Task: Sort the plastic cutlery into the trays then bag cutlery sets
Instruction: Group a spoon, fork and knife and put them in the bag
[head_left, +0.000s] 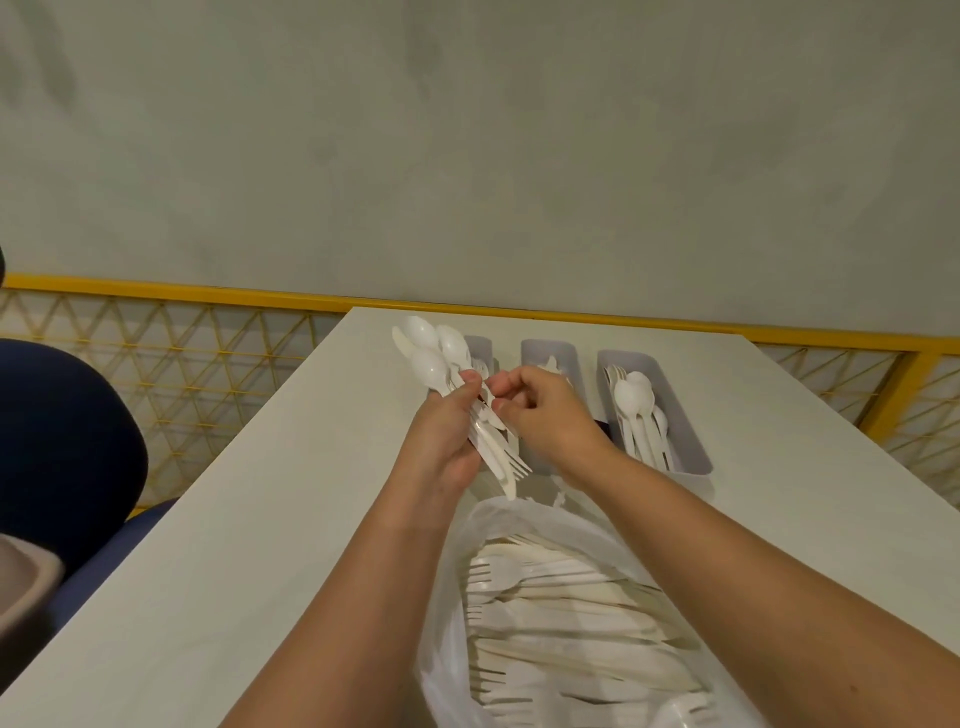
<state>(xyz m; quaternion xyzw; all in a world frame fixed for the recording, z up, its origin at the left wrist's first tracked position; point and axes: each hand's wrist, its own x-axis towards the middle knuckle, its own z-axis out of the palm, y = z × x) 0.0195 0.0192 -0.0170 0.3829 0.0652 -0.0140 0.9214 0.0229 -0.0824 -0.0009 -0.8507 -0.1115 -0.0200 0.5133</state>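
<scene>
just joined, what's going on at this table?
A person is sorting plastic cutlery. The left hand grips a mixed bundle of spoons, forks and knives above the table, and the right hand pinches a piece in it. Three grey trays stand behind: the right tray holds mostly spoons, the middle tray a few pieces, and the left tray is partly hidden. A plastic bag in front holds a heap of unsorted cutlery.

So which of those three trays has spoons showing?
The rightmost tray, where white spoons lie in plain view. The middle tray and left tray, both partly hidden, show none.
</scene>
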